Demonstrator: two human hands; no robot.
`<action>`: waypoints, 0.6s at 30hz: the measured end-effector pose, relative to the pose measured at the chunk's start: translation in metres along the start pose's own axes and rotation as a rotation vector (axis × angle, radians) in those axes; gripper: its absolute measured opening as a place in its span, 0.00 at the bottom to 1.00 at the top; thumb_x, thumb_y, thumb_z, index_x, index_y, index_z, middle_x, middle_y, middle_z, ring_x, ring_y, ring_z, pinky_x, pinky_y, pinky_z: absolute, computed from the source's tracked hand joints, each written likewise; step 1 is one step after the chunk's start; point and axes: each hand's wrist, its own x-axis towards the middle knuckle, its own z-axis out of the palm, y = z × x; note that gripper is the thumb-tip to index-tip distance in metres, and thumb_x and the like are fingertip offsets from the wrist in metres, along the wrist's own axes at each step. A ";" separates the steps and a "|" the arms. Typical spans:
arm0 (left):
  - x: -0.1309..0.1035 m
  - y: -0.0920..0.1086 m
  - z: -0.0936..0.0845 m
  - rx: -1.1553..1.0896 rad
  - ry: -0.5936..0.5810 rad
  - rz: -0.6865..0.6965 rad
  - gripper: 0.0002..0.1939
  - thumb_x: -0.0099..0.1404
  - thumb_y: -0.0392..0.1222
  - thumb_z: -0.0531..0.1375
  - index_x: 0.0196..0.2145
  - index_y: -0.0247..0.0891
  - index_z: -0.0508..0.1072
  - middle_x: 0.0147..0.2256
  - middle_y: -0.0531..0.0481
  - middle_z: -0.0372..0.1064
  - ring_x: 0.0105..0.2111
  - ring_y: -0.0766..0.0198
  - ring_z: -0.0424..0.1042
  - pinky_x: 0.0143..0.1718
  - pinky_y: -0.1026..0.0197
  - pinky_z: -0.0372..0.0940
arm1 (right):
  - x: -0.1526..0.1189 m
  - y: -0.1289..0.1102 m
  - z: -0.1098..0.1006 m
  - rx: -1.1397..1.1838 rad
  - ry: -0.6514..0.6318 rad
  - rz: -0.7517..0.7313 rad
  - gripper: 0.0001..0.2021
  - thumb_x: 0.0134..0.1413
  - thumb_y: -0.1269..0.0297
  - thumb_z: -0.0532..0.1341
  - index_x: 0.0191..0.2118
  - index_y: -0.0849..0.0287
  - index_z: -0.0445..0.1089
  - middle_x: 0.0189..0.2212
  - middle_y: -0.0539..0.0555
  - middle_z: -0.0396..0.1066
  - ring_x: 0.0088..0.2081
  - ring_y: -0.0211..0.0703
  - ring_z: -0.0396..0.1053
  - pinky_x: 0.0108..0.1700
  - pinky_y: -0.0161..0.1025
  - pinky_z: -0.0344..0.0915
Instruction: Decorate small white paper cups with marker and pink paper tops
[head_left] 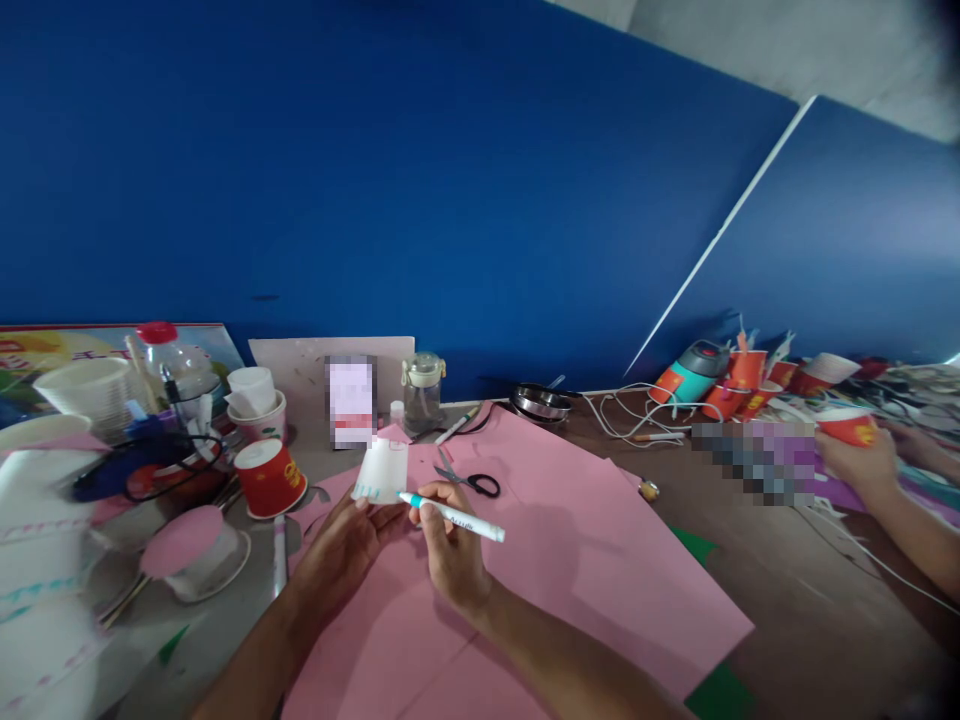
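Left hand had the white piece by its lower edge, above the pink sheet. Left grip was pinching it, thumb at the near edge, fingers beneath. Right grip was pinching the marker pen-style, tip aimed at the piece's lower right corner. Short teal strokes ran along the left part of that edge; the right part looked mostly bare.

Step in hand, my read: adding strokes along the edge. Doing it well called for firm support right behind the tip, light pressure, even spacing, and turning the piece rather than bending the wrist. Fingers needed to keep off the teal — smear risk if it was wet. Bracing the right hand against the left would have steadied the line. The scissors lay open on the sheet just beyond, so the knuckles needed to stay clear.

Hard to make out: whether the tip was touching or just short, and whether the piece was a whole cup or a flat cutout. Its underside was hidden, along with parts of the left fingers. The pink mark near its top was too small to read. Phone screen was pixelated, same for a patch on the surface at right. Both forearms ran out of frame.
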 end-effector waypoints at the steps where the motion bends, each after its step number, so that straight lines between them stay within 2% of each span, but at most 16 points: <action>1: 0.000 0.000 0.001 0.003 0.000 0.000 0.06 0.65 0.40 0.61 0.38 0.38 0.76 0.41 0.43 0.79 0.46 0.50 0.76 0.57 0.41 0.60 | 0.000 0.001 0.000 0.002 0.003 0.003 0.08 0.64 0.59 0.54 0.42 0.56 0.66 0.30 0.51 0.71 0.31 0.40 0.70 0.33 0.36 0.69; 6: 0.000 0.001 0.003 0.030 0.001 0.009 0.08 0.65 0.41 0.61 0.40 0.38 0.77 0.42 0.43 0.79 0.46 0.50 0.76 0.57 0.41 0.60 | 0.001 0.001 -0.001 -0.076 0.004 -0.014 0.08 0.63 0.58 0.54 0.39 0.56 0.66 0.30 0.53 0.71 0.33 0.42 0.70 0.34 0.38 0.69; 18: 0.001 -0.002 0.000 0.073 -0.014 0.035 0.09 0.64 0.41 0.61 0.42 0.38 0.77 0.42 0.43 0.79 0.47 0.51 0.75 0.55 0.46 0.63 | 0.001 0.003 -0.001 -0.098 -0.027 -0.013 0.09 0.64 0.58 0.54 0.40 0.57 0.67 0.31 0.54 0.71 0.34 0.42 0.71 0.36 0.38 0.69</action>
